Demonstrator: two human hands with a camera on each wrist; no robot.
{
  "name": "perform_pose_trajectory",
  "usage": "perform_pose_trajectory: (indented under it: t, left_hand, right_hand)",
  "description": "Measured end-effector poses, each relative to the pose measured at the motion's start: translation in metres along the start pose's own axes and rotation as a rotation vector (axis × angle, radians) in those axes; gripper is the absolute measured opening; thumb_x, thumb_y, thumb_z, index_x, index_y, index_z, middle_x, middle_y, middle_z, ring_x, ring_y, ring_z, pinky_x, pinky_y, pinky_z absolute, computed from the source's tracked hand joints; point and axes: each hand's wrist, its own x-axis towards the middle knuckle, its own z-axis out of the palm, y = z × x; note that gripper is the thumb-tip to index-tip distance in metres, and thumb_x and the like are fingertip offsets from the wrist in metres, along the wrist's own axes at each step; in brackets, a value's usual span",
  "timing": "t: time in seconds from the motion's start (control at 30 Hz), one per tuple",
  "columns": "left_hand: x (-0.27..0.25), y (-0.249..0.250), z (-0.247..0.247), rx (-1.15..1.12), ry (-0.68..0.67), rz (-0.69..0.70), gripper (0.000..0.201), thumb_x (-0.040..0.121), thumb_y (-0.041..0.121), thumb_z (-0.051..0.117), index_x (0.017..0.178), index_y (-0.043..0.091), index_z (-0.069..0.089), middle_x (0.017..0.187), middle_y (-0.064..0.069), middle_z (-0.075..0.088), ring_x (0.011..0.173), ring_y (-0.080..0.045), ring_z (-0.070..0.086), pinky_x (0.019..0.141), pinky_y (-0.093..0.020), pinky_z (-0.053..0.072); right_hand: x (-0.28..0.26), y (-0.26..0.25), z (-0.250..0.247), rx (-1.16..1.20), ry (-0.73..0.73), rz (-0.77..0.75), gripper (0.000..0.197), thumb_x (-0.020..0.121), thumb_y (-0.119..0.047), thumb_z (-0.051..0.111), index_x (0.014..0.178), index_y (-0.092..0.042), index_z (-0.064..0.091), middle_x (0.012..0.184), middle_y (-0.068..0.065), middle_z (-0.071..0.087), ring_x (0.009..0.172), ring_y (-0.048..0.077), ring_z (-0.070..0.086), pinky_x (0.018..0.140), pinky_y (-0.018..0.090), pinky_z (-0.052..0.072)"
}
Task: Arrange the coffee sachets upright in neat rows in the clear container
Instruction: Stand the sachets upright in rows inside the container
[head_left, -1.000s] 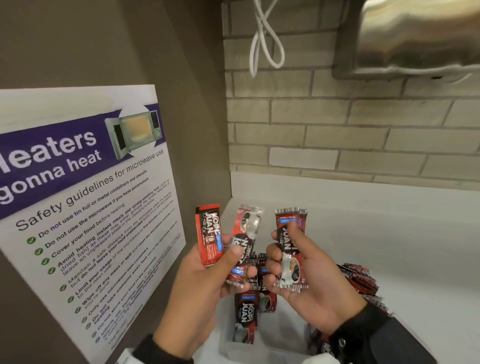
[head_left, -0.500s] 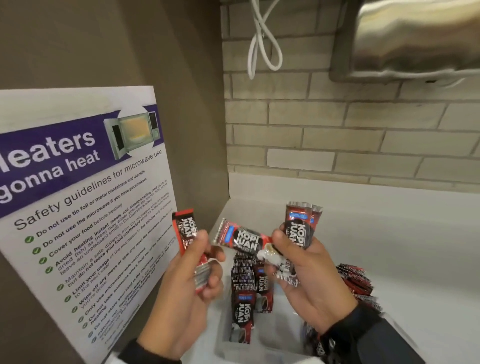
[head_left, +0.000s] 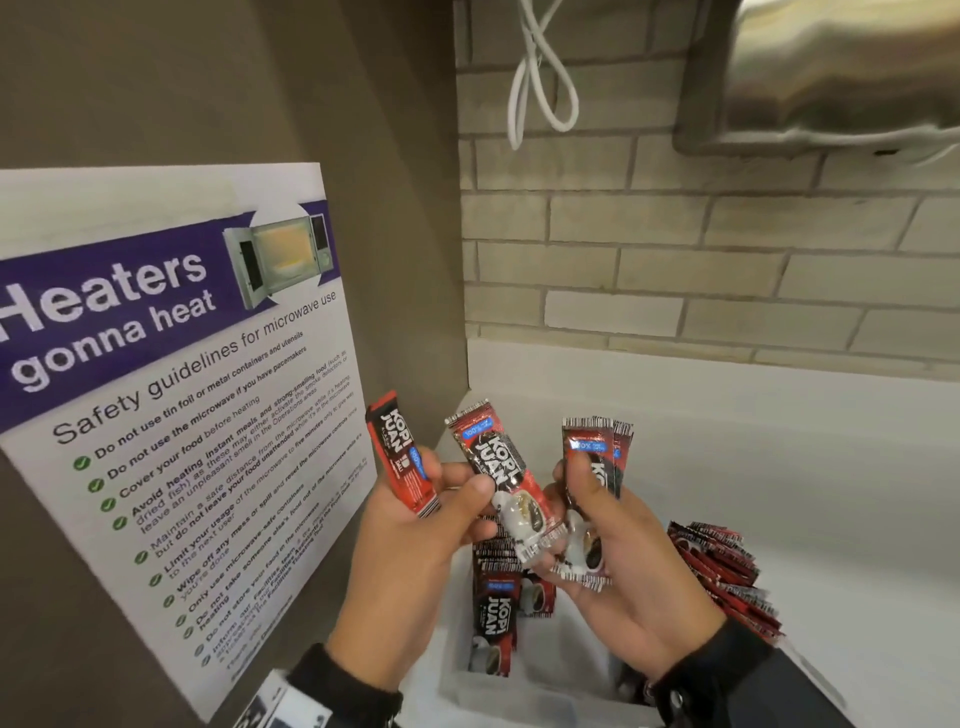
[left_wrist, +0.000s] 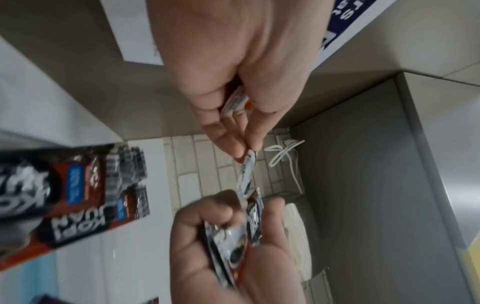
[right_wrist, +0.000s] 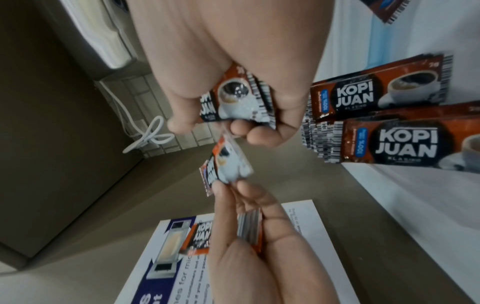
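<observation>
Mid-sort above the clear container (head_left: 467, 680): left hand (head_left: 410, 551) pinching 2 sachets (head_left: 397, 457), right hand (head_left: 623, 561) clamped on maybe 2; next, square up and drop in upright.

Glossy foil sachets (head_left: 511, 488); clear plastic container (head_left: 524, 691); matt brick wall (head_left: 675, 270).

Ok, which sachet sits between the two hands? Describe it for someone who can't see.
Start at the microwave poster; just right of it the left hand holds two sachets. The middle sachet leans left, pinched at thumb and fingertip, unlike the right hand's upright pair.
</observation>
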Motion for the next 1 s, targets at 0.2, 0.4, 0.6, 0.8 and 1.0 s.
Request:
perform_pose_trajectory:
  t: [0.2, 0.4, 0.6, 0.8, 1.0]
  left_hand:
    - [0.002, 0.007, -0.008, 0.17, -0.159, 0.013, 0.028, 0.081, -0.013, 0.059, 0.079, 0.011, 0.045, 0.076, -0.01, 0.068, 0.058, -0.016, 0.06, 0.053, -0.023, 0.049]
    - [0.0, 0.003, -0.001, 0.412, -0.259, 0.066, 0.033, 0.078, 0.001, 0.073, 0.077, 0.026, 0.051, 0.068, -0.002, 0.062, 0.051, -0.014, 0.055, 0.05, -0.023, 0.046]
    - [-0.001, 0.004, -0.004, -0.144, -0.317, -0.305, 0.025, 0.076, 0.032, 0.063, 0.086, 0.01, 0.059, 0.063, 0.002, 0.047, 0.046, -0.009, 0.034, 0.043, -0.019, 0.027]
    - [-0.002, 0.003, -0.005, 0.015, -0.409, -0.223, 0.048, 0.075, 0.024, 0.049, 0.122, 0.019, 0.057, 0.069, 0.007, 0.052, 0.06, -0.007, 0.045, 0.053, -0.02, 0.035]
    - [-0.009, 0.001, 0.001, 0.315, -0.385, 0.031, 0.034, 0.083, 0.016, 0.069, 0.112, 0.033, 0.061, 0.1, 0.001, 0.071, 0.093, -0.014, 0.068, 0.078, -0.029, 0.055]
  right_hand:
    - [0.005, -0.006, -0.006, 0.123, -0.221, 0.188, 0.077, 0.083, -0.071, 0.033, 0.11, -0.007, 0.067, 0.102, 0.017, 0.068, 0.085, 0.031, 0.066, 0.081, 0.043, 0.054]
    - [0.004, 0.011, 0.006, -0.039, -0.206, 0.087, 0.072, 0.064, -0.042, 0.083, 0.113, 0.003, 0.055, 0.114, 0.031, 0.061, 0.09, 0.034, 0.056, 0.074, 0.039, 0.05]
    - [0.001, -0.007, 0.009, -0.013, -0.156, -0.012, 0.017, 0.086, -0.019, 0.056, 0.08, -0.002, 0.054, 0.068, 0.016, 0.059, 0.059, 0.029, 0.062, 0.059, 0.039, 0.055]
    - [0.012, -0.005, 0.004, 0.034, -0.02, -0.094, 0.018, 0.078, -0.026, 0.06, 0.084, -0.012, 0.05, 0.058, 0.003, 0.047, 0.047, 0.016, 0.047, 0.048, 0.029, 0.045]
    - [0.014, -0.001, 0.003, 0.07, 0.012, -0.023, 0.043, 0.073, -0.046, 0.057, 0.095, -0.008, 0.057, 0.06, 0.004, 0.046, 0.062, 0.022, 0.047, 0.067, 0.038, 0.046]
